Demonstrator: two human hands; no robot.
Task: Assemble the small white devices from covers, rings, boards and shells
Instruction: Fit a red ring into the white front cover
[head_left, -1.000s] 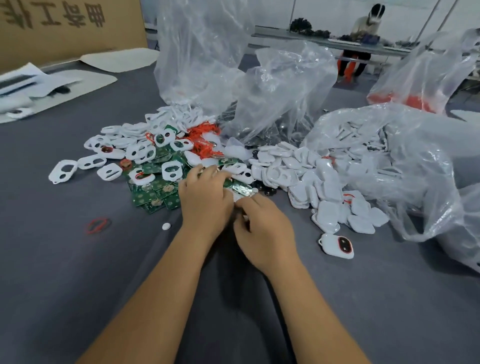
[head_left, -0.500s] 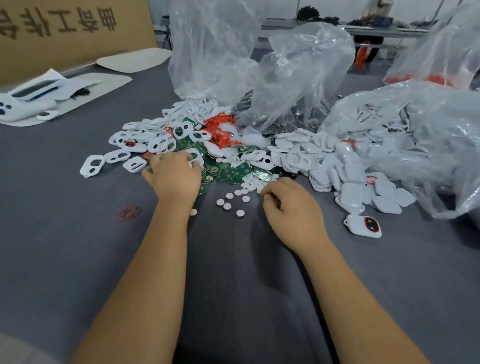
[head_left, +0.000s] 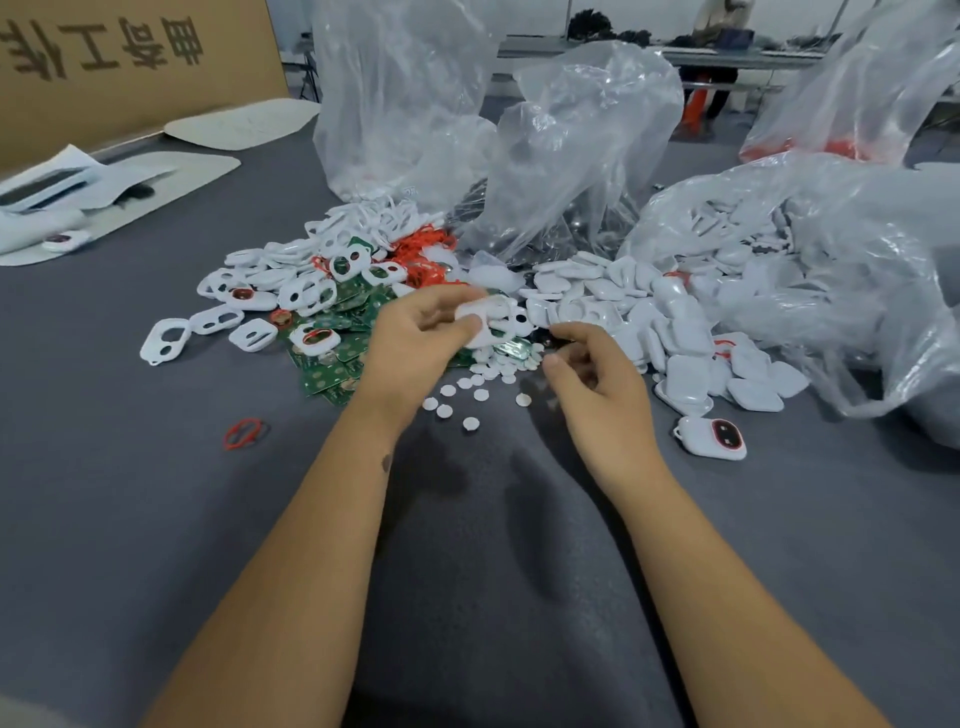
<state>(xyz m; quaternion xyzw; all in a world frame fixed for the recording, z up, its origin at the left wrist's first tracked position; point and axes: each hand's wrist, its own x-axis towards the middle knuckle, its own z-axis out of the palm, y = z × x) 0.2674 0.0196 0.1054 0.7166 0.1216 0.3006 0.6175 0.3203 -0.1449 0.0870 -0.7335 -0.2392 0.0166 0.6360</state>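
Note:
My left hand (head_left: 415, 332) holds a white cover (head_left: 480, 319) between thumb and fingers, lifted just above the pile of parts. My right hand (head_left: 592, 374) hovers beside it with curled fingers; whether it pinches a small part I cannot tell. Below them lie green boards (head_left: 332, 371), white covers with cut-outs (head_left: 249, 296), red rings (head_left: 426, 244), white shells (head_left: 675, 332) and small white discs (head_left: 457, 395). One assembled white device (head_left: 711, 439) with a red-rimmed window lies to the right.
Clear plastic bags (head_left: 571, 145) stand behind the pile, and another bag of shells (head_left: 831, 260) lies at the right. A loose red ring (head_left: 243, 434) lies on the grey felt table (head_left: 130, 467). A cardboard box (head_left: 130, 62) stands at far left.
My left hand has come up from the boards with a white cover in it and moved right. My right hand has lifted off the table and its fingers have loosened.

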